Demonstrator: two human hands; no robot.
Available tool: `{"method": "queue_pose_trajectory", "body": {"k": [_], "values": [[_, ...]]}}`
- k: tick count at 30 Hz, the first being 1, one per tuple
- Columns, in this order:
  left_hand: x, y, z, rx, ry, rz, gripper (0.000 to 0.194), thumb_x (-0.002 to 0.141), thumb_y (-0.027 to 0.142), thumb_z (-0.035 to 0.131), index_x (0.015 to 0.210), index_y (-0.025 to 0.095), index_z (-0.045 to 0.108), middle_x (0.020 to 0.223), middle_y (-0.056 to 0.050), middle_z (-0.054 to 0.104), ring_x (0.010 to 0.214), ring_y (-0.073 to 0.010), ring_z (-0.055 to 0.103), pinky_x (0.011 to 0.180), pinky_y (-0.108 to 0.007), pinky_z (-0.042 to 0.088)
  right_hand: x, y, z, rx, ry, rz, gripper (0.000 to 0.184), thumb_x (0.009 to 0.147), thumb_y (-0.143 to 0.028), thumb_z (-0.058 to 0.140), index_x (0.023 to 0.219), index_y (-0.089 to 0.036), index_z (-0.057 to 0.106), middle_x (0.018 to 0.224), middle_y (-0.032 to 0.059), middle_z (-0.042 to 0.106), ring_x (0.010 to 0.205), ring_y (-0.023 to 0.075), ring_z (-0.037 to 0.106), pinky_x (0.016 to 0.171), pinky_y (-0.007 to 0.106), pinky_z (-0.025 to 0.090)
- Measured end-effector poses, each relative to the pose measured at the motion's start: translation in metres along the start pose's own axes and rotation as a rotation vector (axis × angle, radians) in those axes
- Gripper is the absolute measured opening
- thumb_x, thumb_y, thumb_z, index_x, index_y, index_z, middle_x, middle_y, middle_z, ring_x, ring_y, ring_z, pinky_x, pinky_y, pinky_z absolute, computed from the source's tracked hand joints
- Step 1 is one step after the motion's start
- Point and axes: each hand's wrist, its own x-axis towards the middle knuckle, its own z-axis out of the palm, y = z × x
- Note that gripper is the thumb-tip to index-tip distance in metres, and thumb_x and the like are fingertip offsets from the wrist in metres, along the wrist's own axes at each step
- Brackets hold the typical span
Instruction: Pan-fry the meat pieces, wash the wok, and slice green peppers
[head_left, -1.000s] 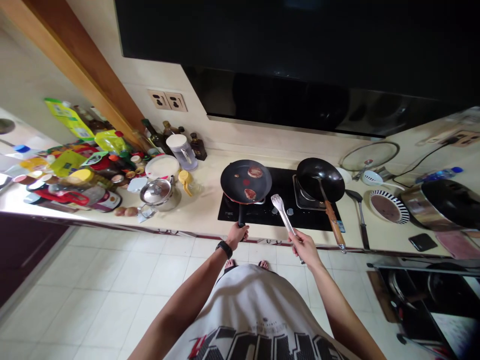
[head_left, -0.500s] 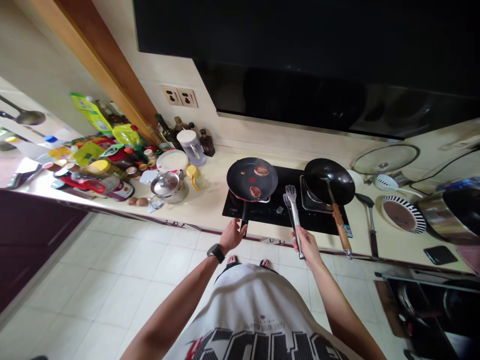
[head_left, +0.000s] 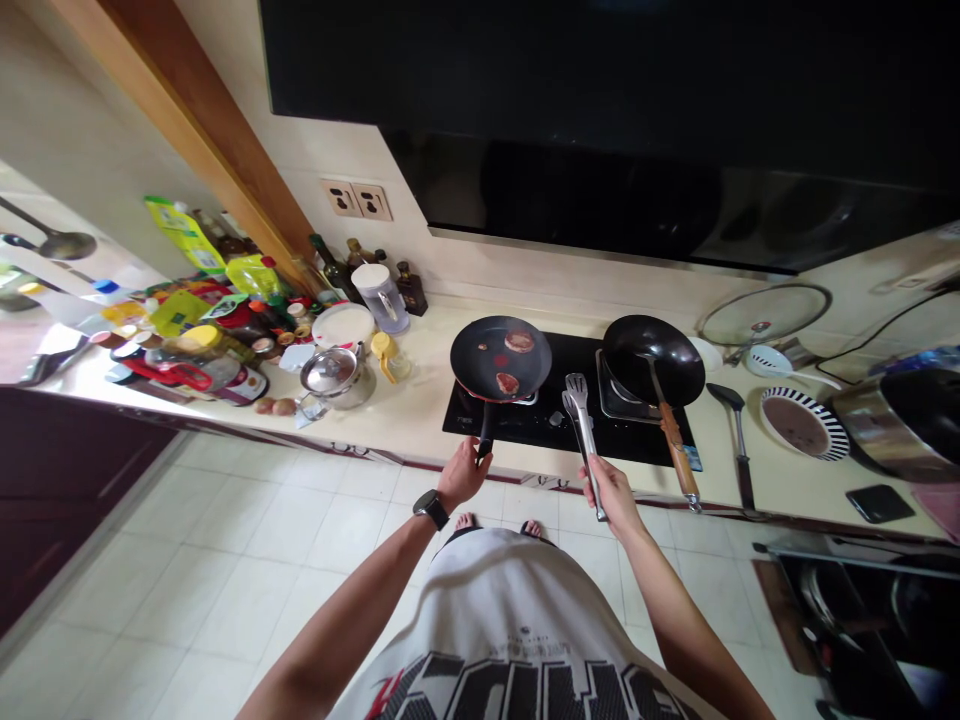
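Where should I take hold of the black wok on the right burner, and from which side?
Probably grip the wooden handle of the black wok near its free end, coming from the front of the counter: the handle angles toward you past the front edge of the hob, well away from the bowl.

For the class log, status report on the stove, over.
Left hand on handle of black frying pan. Right hand gripping metal tongs, tips over hob. Two round patties in pan. Black wok alongside.
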Motion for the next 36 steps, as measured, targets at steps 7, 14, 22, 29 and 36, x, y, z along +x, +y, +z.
{"method": "queue_pose_trajectory", "body": {"k": [7,14,22,29,36], "values": [[-0.008,0.005,-0.001,-0.146,0.004,-0.089,0.03,0.09,0.029,0.063,0.115,0.019,0.05,0.084,-0.007,0.069,0.085,-0.0267,0.07,0.072,-0.032,0.049,-0.005,0.003,-0.001,-0.056,-0.016,0.018,0.058,0.076,-0.077,0.067,0.088,-0.02,0.065,0.077,0.0022,0.064,0.044,0.0089,0.046,0.037,0.023,0.037],[-0.011,0.0,0.002,-0.004,-0.034,-0.03,0.029,0.095,0.029,0.056,0.12,0.017,0.049,0.096,-0.011,0.069,0.082,-0.0238,0.068,0.067,-0.03,0.046,-0.005,0.006,0.001,-0.046,-0.015,0.033,0.057,0.076,-0.075,0.069,0.091,-0.02,0.066,0.077,0.0007,0.063,0.043,0.0078,0.046,0.036,0.022,0.035],[-0.005,0.035,-0.044,0.352,-0.089,0.228,0.013,0.097,0.029,0.054,0.105,0.021,0.061,0.109,-0.012,0.062,0.102,-0.0261,0.062,0.082,-0.034,0.048,-0.005,0.006,0.003,-0.052,-0.037,0.034,0.059,0.074,-0.077,0.07,0.09,-0.02,0.067,0.076,0.0009,0.065,0.043,0.0082,0.047,0.036,0.023,0.037],[0.016,0.098,-0.096,0.562,-0.14,0.783,0.019,0.098,0.021,0.051,0.085,0.018,0.065,0.086,-0.008,0.064,0.08,-0.0212,0.062,0.075,-0.034,0.045,-0.005,0.004,0.008,-0.063,-0.056,-0.005,0.058,0.075,-0.077,0.069,0.085,-0.02,0.065,0.075,0.0024,0.064,0.044,0.0097,0.046,0.037,0.024,0.036],[0.024,0.133,-0.112,0.824,-0.011,1.113,0.021,0.095,0.009,0.05,0.087,0.014,0.068,0.083,-0.009,0.069,0.079,-0.0206,0.064,0.071,-0.033,0.042,-0.003,0.012,0.006,-0.065,-0.038,-0.004,0.056,0.076,-0.075,0.07,0.08,-0.019,0.063,0.077,0.0028,0.067,0.043,0.0082,0.045,0.036,0.023,0.033]]}}
